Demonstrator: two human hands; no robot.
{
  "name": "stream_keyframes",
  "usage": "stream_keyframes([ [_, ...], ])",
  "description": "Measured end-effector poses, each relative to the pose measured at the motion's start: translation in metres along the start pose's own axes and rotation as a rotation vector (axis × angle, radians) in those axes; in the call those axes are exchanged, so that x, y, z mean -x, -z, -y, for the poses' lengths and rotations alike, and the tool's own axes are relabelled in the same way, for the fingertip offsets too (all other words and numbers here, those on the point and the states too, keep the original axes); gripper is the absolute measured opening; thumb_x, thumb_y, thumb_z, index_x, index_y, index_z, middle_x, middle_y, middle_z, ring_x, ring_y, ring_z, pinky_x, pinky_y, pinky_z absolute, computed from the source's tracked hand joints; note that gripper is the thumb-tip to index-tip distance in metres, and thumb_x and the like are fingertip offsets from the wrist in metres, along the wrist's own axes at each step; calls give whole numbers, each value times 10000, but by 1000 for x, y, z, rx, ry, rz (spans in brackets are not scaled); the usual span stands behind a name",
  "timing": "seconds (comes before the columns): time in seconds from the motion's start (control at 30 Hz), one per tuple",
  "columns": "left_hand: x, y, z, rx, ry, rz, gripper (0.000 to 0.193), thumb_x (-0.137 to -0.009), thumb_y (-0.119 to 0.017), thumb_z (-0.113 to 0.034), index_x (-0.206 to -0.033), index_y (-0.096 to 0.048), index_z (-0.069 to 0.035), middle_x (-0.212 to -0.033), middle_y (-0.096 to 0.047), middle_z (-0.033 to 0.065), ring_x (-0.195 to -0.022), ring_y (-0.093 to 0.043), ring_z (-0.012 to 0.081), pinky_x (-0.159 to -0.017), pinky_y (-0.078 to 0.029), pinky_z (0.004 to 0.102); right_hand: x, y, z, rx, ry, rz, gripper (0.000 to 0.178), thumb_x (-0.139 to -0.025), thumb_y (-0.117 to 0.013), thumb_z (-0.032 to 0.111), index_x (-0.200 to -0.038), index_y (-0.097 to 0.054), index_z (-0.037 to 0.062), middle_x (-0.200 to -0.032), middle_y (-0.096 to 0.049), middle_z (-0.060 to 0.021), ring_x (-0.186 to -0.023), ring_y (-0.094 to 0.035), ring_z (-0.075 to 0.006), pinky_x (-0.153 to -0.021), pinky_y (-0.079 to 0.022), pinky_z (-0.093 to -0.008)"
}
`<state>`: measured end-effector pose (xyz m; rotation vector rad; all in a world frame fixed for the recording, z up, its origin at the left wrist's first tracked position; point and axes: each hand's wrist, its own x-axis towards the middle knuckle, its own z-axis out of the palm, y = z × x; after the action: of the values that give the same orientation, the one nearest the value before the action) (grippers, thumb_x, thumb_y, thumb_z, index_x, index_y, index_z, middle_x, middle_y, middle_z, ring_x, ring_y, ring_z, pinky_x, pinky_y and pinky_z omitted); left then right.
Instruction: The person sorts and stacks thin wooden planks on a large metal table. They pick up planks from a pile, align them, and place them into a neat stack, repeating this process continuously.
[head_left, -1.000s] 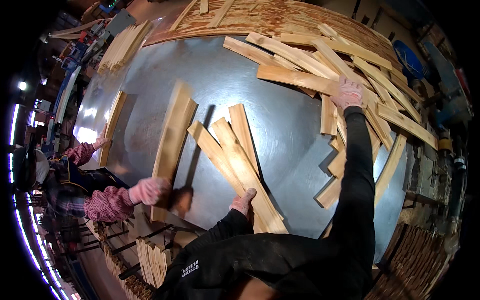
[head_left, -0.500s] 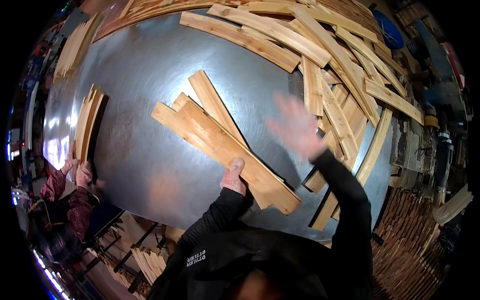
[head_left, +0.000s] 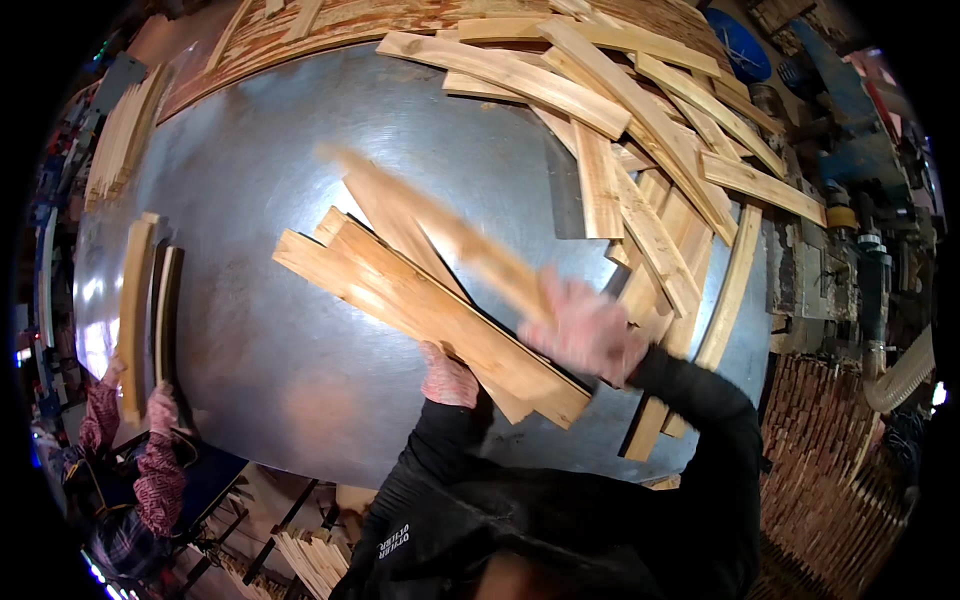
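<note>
My left hand is closed on the near edge of a small stack of pale wooden boards lying slantwise on the metal table. Another board lies across beneath them, partly hidden. My right hand grips one end of a single wooden board, smeared by motion. That board slants up and left above the stack. Its fingers are blurred but wrapped around the wood. Both hands look covered in pinkish, mottled gloves.
A heap of loose boards covers the table's far right. At the left, another person's hands hold upright boards on the metal table. A bundle of strips sits at the far left corner; stacked wood stands at right.
My right hand, open and reaching before, now grips a board that lay at the heap's near-left edge. That board has come towards me. The other person's boards have moved apart, one in each hand.
</note>
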<state>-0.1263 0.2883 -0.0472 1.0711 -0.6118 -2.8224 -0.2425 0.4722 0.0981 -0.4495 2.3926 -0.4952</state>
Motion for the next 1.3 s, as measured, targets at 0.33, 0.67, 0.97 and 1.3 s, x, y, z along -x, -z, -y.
stream_keyframes([
  [0.33, 7, -37, 4, -290, -14, -100, 552, -857, -686, -247, -1335, -475, -69, -1199, -570, 98, -1115, -555, 275, -948, -477, 466, -182, 97, -130, 650, -3, -1025, 812, -824, -618, 487, -1433, -340, 27, -1375, -435, -238, -1291, -402, -385, -1077, -279, -505],
  [0.67, -5, -5, 1, -200, 12, 7, 743, -887, -624, -512, -1447, -351, -107, -1407, -457, 105, -1278, -460, 314, -1079, -385, 489, -47, 16, -60, -207, 255, -223, 849, -852, -546, 660, -1394, -441, 15, -1246, -568, -202, -1129, -556, -336, -972, -459, -432],
  [0.97, 7, -8, 8, -332, -7, 32, 656, -855, -697, -344, -1392, -424, -85, -1327, -522, 81, -1225, -506, 265, -1056, -411, 437, 23, 12, -99, -142, -26, -313, 886, -820, -626, 578, -1460, -337, 39, -1413, -429, -229, -1321, -409, -353, -1075, -356, -471],
  [1.3, -5, 15, 17, -242, 8, -3, 519, -881, -662, -269, -1305, -486, -27, -1199, -578, 111, -1148, -550, 264, -1002, -453, 423, -43, 97, -273, 312, -575, -540, 965, -761, -739, 483, -1460, -247, 36, -1279, -552, -259, -1181, -555, -365, -977, -464, -406],
])
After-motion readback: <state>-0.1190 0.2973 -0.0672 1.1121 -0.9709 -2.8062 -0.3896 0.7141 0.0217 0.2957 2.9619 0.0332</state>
